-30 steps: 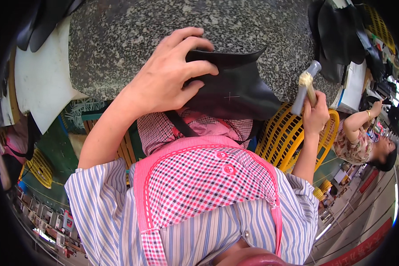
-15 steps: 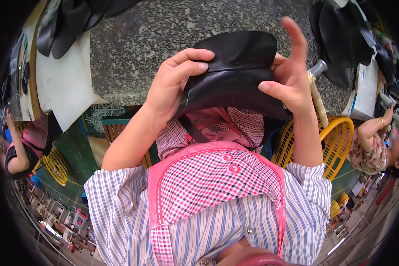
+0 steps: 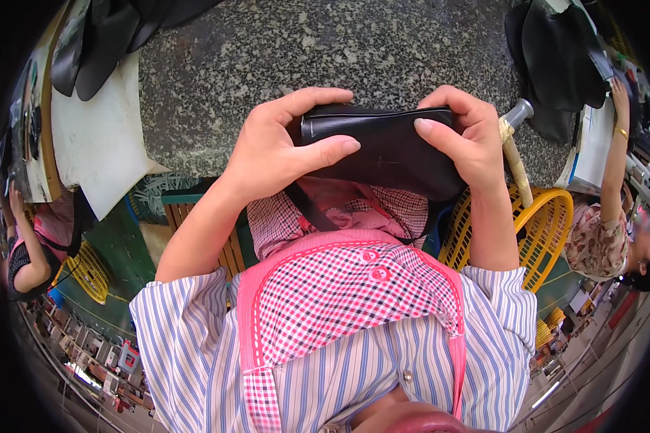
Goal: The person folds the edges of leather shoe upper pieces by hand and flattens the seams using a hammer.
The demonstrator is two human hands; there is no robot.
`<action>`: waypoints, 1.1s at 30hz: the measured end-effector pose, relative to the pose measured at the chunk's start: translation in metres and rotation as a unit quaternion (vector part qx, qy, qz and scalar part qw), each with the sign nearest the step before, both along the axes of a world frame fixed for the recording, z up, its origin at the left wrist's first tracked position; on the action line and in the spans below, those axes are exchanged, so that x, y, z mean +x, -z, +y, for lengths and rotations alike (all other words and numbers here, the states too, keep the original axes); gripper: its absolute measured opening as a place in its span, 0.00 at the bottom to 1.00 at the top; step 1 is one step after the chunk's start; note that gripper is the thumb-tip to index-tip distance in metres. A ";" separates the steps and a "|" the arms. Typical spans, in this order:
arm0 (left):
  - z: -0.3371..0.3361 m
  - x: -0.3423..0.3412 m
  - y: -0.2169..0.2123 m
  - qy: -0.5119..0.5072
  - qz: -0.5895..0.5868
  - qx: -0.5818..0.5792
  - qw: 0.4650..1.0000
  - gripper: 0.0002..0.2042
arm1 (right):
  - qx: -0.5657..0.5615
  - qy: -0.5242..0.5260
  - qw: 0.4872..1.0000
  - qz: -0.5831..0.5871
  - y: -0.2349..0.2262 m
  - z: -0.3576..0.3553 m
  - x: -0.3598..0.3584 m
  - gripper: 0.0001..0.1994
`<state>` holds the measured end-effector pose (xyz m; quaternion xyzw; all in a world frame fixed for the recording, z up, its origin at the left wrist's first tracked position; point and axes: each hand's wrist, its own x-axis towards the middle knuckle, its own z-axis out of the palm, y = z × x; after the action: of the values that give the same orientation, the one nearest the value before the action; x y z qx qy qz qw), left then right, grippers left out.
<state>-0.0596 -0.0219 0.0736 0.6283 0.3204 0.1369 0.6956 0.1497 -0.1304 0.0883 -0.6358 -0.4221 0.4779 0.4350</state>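
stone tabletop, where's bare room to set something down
The biggest free patch of stone tabletop lies beyond the left hand and right hand, between the black flaps and the black pile. A smaller one lies between the left hand and white sheet. Crowded: the right end, around the hammer and black pile.

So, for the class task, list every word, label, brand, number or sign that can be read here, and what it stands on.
No text can be read anywhere.
Black leather-like piece, held by the left hand and right hand: a small pale mark, no legible letters.
Hammer: nothing legible.
Red object, lower-left background: too small and blurred to read.
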 end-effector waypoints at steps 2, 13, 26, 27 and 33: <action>0.001 -0.001 0.004 -0.002 -0.001 -0.014 1.000 0.18 | -0.014 0.000 0.996 0.089 0.003 -0.001 0.001 0.06; -0.003 0.005 0.006 -0.018 0.012 -0.157 0.987 0.08 | -0.034 0.027 0.976 0.215 0.015 -0.005 0.001 0.05; 0.002 -0.005 0.015 -0.022 -0.111 -0.282 0.953 0.08 | 0.020 0.062 0.969 0.237 0.020 -0.008 -0.005 0.08; 0.003 -0.007 0.018 -0.008 -0.119 -0.315 0.942 0.09 | 0.020 0.060 0.969 0.238 0.020 -0.008 -0.005 0.08; 0.000 -0.008 0.023 0.001 -0.148 -0.393 0.908 0.10 | 0.038 0.038 0.954 0.294 0.022 -0.006 0.001 0.07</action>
<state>-0.0676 -0.0216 0.0504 0.2768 0.2413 0.0907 0.9257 0.1505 -0.1367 0.0658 -0.4659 -0.2689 0.6102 0.5817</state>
